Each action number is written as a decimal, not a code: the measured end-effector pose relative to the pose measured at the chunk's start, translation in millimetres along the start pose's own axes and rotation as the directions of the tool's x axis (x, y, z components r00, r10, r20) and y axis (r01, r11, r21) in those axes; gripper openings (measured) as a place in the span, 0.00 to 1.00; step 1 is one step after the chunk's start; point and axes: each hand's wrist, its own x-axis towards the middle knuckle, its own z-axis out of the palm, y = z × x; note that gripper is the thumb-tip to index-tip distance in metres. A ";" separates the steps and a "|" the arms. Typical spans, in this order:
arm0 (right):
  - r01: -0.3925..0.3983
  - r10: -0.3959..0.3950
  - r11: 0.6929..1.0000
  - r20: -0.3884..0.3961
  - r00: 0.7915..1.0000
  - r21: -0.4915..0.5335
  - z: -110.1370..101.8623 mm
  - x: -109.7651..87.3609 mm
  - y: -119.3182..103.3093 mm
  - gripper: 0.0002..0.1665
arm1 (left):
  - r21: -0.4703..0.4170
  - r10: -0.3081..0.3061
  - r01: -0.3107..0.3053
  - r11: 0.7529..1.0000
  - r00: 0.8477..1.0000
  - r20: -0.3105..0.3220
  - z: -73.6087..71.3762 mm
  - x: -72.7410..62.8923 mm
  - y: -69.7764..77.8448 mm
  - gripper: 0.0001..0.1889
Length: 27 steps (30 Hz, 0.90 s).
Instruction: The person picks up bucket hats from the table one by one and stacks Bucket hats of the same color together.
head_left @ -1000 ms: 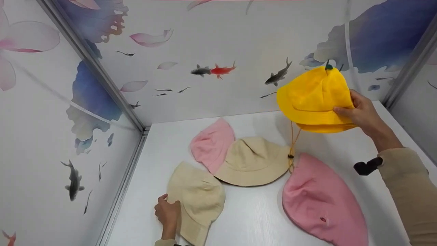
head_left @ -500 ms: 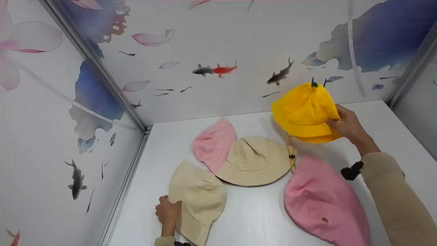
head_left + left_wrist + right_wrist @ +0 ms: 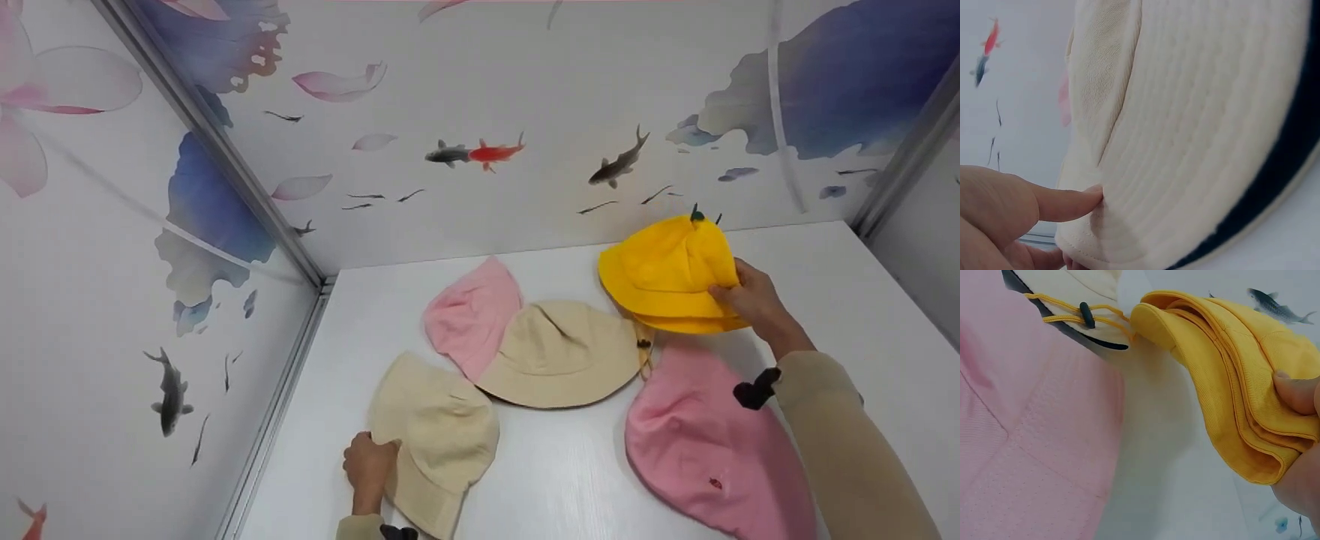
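Observation:
My right hand grips the brim side of a yellow bucket hat, thumb on the outside. The hat is folded flat, with a green tip on top and a yellow chin cord with a black toggle trailing over a beige hat. At the lower left, my left hand pinches the brim of a cream bucket hat lying on the table; in the left wrist view the thumb presses on its stitched brim, and the other fingers are mostly hidden beneath.
A beige bucket hat lies mid-table, overlapping a light pink hat. A larger pink hat lies at the right, partly under my right sleeve. Printed walls border the white table at back and sides.
My right hand has lowered the yellow hat and brought it slightly left, close to the table's back right. The left hand stays on the cream hat's brim.

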 end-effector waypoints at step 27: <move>-0.099 0.038 0.933 -0.179 0.983 -0.346 20.2 -4.5 30.4 0.37 | -0.034 0.061 -0.060 0.998 0.998 0.028 2.1 -2.1 0.7 0.16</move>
